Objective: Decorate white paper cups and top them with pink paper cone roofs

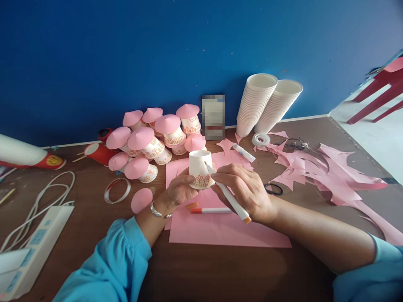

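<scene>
Two hands work together in the head view, and a white paper cup [200, 159] is between them, wide end down, above the pink sheets [226, 235] on the surface [195, 272]. The left hand [182, 188] has its fingers closed around the cup's lower left side and steadies it. The right hand [245, 186] grasps a white marker [232, 200] between its fingers, the nib pointing at the cup's upper right side; whether it touches cannot be told. Orange-red flowers and grass strokes run along the cup's lower part.

Just below the cup, a second marker [214, 210] with a red-orange cap lies on the pink sheets, near a small orange cap [192, 205]. Left of the cup and beyond it stands a cluster of decorated cups [171, 138] with pink cone tops, several bearing similar drawings. Nearer the person, also left of the cup, lie a pink disc [141, 201] and a pale ring [117, 191]; farther left is a white power strip [40, 247] with its cable.

Behind the cup, a phone [213, 117] leans upright against the blue wall [157, 54]. To the cup's right and farther back rise two stacks of white cups [255, 102], with a tape roll [261, 139] in front. Pink paper scraps [340, 167] spread well to the cup's right.
</scene>
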`<state>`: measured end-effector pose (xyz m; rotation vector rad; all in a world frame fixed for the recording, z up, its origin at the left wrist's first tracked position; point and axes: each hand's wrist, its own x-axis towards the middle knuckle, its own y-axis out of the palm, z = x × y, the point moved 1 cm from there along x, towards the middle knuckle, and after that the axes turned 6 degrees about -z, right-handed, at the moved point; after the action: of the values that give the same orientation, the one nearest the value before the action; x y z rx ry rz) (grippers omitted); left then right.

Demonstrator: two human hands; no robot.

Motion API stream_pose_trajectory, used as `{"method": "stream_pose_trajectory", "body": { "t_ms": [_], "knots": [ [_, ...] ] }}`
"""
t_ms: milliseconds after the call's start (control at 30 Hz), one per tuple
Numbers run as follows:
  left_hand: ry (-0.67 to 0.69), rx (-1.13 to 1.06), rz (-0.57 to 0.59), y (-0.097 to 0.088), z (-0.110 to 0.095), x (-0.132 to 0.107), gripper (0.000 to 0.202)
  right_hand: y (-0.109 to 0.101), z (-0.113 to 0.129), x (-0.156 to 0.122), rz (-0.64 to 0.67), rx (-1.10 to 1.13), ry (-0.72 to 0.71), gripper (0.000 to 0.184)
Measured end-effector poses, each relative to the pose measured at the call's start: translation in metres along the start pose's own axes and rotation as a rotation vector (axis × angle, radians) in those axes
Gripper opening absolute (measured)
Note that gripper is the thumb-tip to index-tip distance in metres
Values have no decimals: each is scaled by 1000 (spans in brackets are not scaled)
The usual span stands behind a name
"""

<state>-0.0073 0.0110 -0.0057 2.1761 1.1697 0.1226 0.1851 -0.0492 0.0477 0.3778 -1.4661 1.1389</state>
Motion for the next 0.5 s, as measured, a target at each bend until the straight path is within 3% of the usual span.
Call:
{"method": "stream_pose_trajectory", "body": {
  "t_ms": [500],
  "knots": [
    [-2,2,-10,-1,0,0,34,1,0,1,4,-10,12,30]
  ]
}}
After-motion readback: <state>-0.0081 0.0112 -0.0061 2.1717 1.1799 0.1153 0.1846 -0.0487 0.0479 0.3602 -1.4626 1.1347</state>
